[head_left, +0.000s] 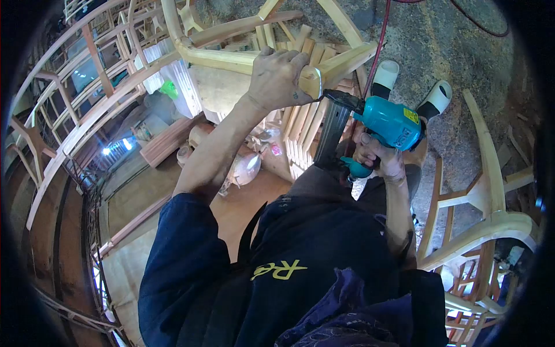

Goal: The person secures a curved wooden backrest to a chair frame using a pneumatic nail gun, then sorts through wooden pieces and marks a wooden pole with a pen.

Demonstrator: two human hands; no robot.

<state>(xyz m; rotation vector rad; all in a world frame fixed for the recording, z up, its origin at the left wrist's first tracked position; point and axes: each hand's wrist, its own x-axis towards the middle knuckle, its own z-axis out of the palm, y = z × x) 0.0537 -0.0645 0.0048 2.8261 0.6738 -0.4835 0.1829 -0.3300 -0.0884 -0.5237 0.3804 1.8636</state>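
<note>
My left hand [276, 82] is closed over the corner of a pale wooden chair frame [346, 62], where a curved rail meets another bar. In my right hand [379, 157] is a teal nail gun [392, 122], with fingers wrapped round its handle. The gun's long black magazine slants down toward my body. Its nose sits at the end of the wooden joint, just beside my left hand; whether it touches the wood I cannot tell.
A red air hose [378, 46] runs across the concrete floor. Cut wood strips [312, 121] are stacked beneath the frame. More chair frames stand at left [87, 124] and right [491, 231]. My feet in white slippers [386, 74] are beyond the gun. A plastic bag [247, 169] lies near the stack.
</note>
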